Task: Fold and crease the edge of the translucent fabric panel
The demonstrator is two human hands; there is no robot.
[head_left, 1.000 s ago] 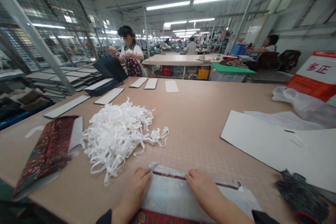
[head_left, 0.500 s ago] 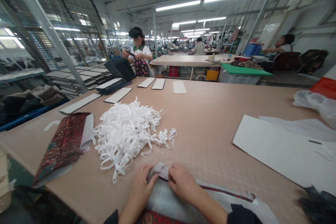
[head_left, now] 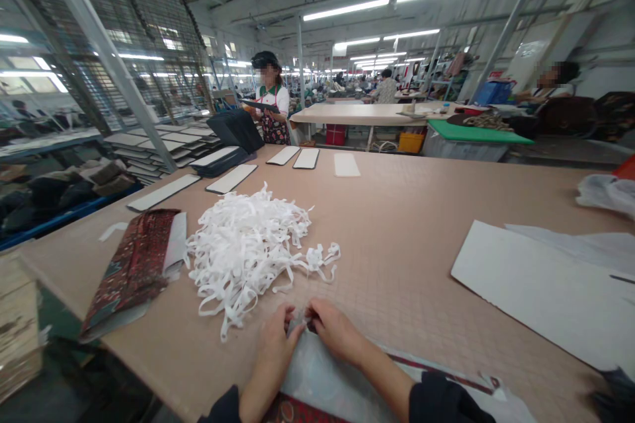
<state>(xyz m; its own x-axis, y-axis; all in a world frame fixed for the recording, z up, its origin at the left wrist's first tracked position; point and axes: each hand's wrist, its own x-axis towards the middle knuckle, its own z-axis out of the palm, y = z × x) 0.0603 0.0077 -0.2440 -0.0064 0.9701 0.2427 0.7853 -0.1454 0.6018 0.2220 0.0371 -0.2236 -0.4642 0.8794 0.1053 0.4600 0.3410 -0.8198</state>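
Close to the table's front edge lies a fabric piece (head_left: pixel 322 380) with a pale, thin backing facing up, and dark red patterned cloth shows at its near side. My left hand (head_left: pixel 274 340) has thumb and fingers curled together at the far left edge of this piece. Right beside it, my right hand (head_left: pixel 335 330) pinches the same edge, fingertips bent down and partly hidden. Just beyond both hands spreads a tangled heap of white fabric strips (head_left: pixel 251 244). A folded red patterned fabric piece (head_left: pixel 133 264) rests to the left of the heap.
A large white board (head_left: pixel 536 291) lies at the right of the table, with plastic bags (head_left: pixel 605 193) behind it. Pale rectangular panels (head_left: pixel 231 179) line the far left edge. A co-worker (head_left: pixel 272 102) stands beyond, holding a dark panel.
The bunched, folded bit of fabric between my hands is lower and less visible now. My fingertips have curled in closer to the edge. The view has turned slightly left.
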